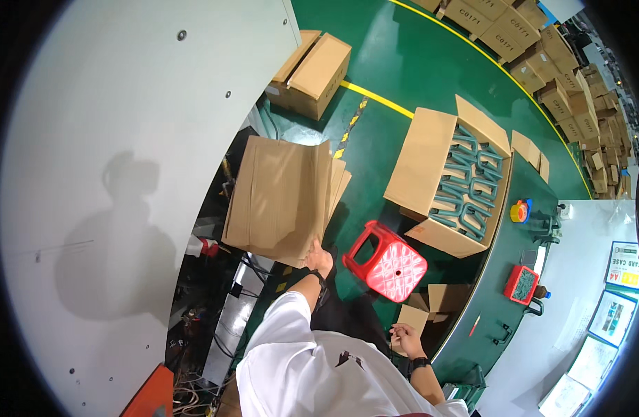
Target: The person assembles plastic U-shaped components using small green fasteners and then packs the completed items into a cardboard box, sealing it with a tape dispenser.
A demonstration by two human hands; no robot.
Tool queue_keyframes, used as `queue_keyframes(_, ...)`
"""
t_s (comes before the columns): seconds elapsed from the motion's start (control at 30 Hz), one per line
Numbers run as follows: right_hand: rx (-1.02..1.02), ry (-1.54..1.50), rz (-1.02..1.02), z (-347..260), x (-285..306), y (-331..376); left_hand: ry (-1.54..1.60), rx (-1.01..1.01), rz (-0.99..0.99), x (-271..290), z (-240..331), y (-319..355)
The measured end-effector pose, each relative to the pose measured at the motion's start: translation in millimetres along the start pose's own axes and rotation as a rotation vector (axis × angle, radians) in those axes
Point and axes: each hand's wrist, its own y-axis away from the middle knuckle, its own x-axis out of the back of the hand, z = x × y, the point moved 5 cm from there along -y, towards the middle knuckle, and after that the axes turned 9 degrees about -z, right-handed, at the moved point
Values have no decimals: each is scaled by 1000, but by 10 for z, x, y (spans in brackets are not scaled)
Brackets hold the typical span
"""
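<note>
Leaning upright beside the grey machine panel (125,139): a stack of flattened cardboard sheets (281,198), fanned slightly at its right edge, standing over the dark gap between panel and green floor (382,62). Gripping the stack's lower right corner: the left hand (319,258), fingers curled around the edge of the sheets, arm stretching forward and up out of a white sleeve (284,333), dark band circling the wrist. Hanging lower and closer to the body: the right hand (405,340), fingers loosely bent and partly spread, touching nothing clearly, hovering just in front of a small open carton (430,306) on the floor; watch sitting on that wrist. Lying tipped on its side between the two hands: a red plastic stool (387,263), perforated seat facing the camera. Sitting beyond the stool: a large open cardboard box (444,181), flaps spread wide, filled with teal plastic parts (472,184). Resting further left near the yellow floor line (375,97): another closed-looking brown box (312,69). Piling along the upper right: many more cartons (542,62). Running down the right side: a green workbench (500,278) carrying a red tray (521,284) and a roll of tape (519,210)
</note>
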Motion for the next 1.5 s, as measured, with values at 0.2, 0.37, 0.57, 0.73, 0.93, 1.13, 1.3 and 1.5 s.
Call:
queue_keyframes(0.2, 60, -14, 20, 431, 111, -44, 825, -368, -368, 45, 767, 275)
queue_keyframes(0.37, 16, -44, -5, 886, 479, -227, 1655, -296, -1256, 923, 1934, 1365)
queue_keyframes(0.57, 332, -495, 100, 146, 1042, -233, 1571, -241, -1364, 546, 2255, 1664)
queue_keyframes(0.73, 775, -932, 0, -464, 1187, -107, 1024, -113, -1308, 113, 2428, 1845)
queue_keyframes(0.93, 935, -1273, 49, -410, 1528, -74, 656, -160, -1316, -178, 3264, 1435)
queue_keyframes(1.13, 1130, -1536, 305, -670, 2188, 181, 238, -394, -1301, -439, 4528, -66)
queue_keyframes(1.3, 860, -1349, 483, -1049, 2355, 134, 116, -572, -1426, -536, 6016, -645)
queue_keyframes(1.5, 658, -1138, 585, -2230, 2573, 95, -220, -1380, -955, -153, 7266, -1292)
